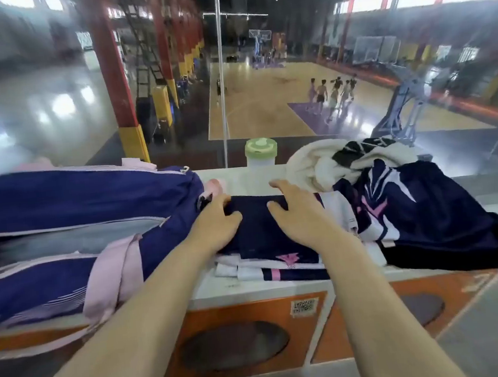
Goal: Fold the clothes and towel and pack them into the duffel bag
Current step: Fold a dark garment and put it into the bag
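Observation:
A folded navy garment (258,233) with pink and white trim lies on the white counter top (240,175). My left hand (214,222) rests on its left part, fingers curled over the far edge. My right hand (297,211) lies on its right part, fingers spread and bent at the far edge. A purple and pink duffel bag (70,205) lies to the left, its zip open and grey lining showing. A white and black towel (339,158) is heaped at the back right, with an unfolded navy garment (426,210) spread in front of it.
A clear bottle with a green lid (261,153) stands at the counter's far edge against a glass pane. Orange cabinet fronts (247,337) sit below the counter. Beyond the glass is a basketball court with several people.

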A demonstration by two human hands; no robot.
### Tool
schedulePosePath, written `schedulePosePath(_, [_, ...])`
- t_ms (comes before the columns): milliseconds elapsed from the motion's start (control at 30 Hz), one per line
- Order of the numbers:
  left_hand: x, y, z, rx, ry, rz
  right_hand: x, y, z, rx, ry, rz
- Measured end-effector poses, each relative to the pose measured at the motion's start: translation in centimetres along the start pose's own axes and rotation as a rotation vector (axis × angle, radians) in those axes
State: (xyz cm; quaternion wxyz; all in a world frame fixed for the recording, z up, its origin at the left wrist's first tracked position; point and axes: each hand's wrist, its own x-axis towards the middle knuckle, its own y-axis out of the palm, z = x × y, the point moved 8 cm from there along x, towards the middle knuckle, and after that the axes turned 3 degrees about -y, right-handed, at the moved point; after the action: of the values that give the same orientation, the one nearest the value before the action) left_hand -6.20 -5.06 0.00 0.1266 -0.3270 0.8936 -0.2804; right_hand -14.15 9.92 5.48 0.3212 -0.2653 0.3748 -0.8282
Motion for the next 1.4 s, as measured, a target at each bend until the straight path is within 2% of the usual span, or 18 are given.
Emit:
schedulePosePath(100, [-1.6,0.2,0.5,0.138,-0.025,-0.018,-1.2,1.8,-0.7,-0.098,0.001,0.056])
schedulePosePath(200, [-2.5,0.4,1.0,0.118,-0.094,-0.024,-2.2,3.7,-1.3,-0.202,0.022,0.141])
schedulePosePath(433, [-3.3,-0.4,-1.0,-0.065,0.079,-0.151,-2.4,5.0,-1.8,-0.267,0.032,0.213])
schedulePosePath(600, [-3.7,-0.6,-2.4,-0.341,0.098,-0.11,-2.2,4.9,-0.6,-0.229,-0.063,0.182])
schedulePosePath(800, [-4.0,-0.6,-3.6,-0.39,-0.013,0.057,-2.3,4.7,0.5,-0.131,-0.101,0.099])
schedulePosePath(933, [-4.3,-0.4,-3.9,-0.605,-0.074,0.092,-2.4,3.3,0.0,0.194,0.02,0.025])
schedulePosePath(1067, [-3.8,-0.3,-3.3,-0.738,-0.124,0.108,-2.5,2.5,-0.3,0.393,0.12,-0.025])
schedulePosePath(1200, [-4.0,-0.4,-4.0,-0.602,-0.086,0.1,-2.2,2.3,-0.5,0.485,0.166,-0.05])
schedulePosePath(1267, [-4.2,0.0,-4.7,-0.566,-0.063,0.11,-2.2,3.1,0.1,0.446,0.119,0.024])
schedulePosePath(1333, [-4.0,0.3,-5.1,-0.539,-0.087,0.132,-2.3,4.2,0.9,0.286,0.055,0.121])
schedulePosePath(1400, [-4.0,0.6,-5.4,-0.542,-0.113,0.152,-2.3,4.5,0.9,0.139,0.032,0.115])
